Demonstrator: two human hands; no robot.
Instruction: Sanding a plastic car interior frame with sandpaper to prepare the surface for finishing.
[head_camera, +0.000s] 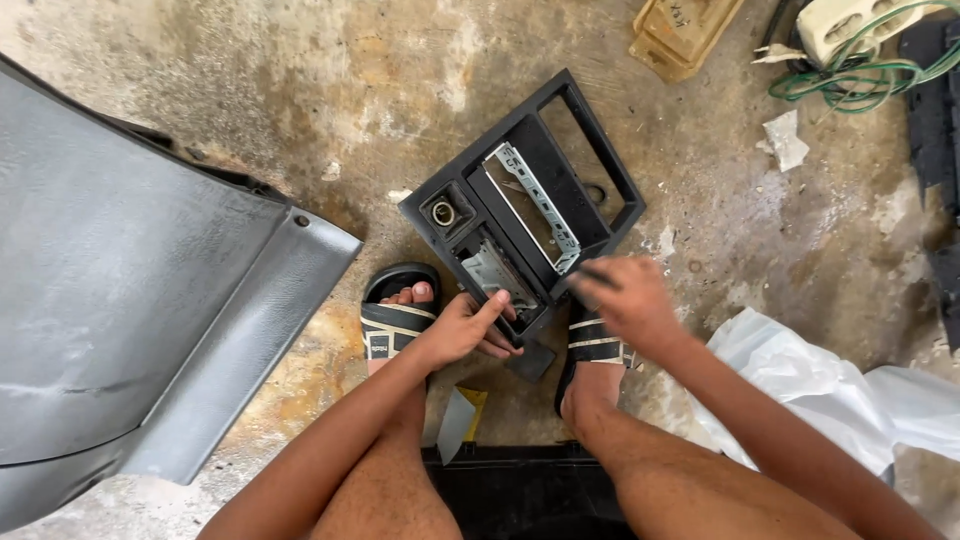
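Observation:
A black plastic console frame (590, 130) with a metal bracket (540, 205) inside lies tilted on the stained concrete floor in front of my feet. My left hand (465, 328) grips the frame's near lower edge, fingers curled under it by a small grey metal insert (495, 272). My right hand (625, 300) is blurred and rests on the frame's near right corner, fingers on the edge. A round socket (443, 213) sits in the frame's left corner. Both feet wear striped sandals (395, 325).
A large grey car body panel (140, 300) fills the left. White plastic sheeting (810, 380) lies at the right. Tan trim pieces (680, 30), a cream part with green wire (860, 50) and dark panels (935, 110) lie at the top right. A black seat (520, 490) is below me.

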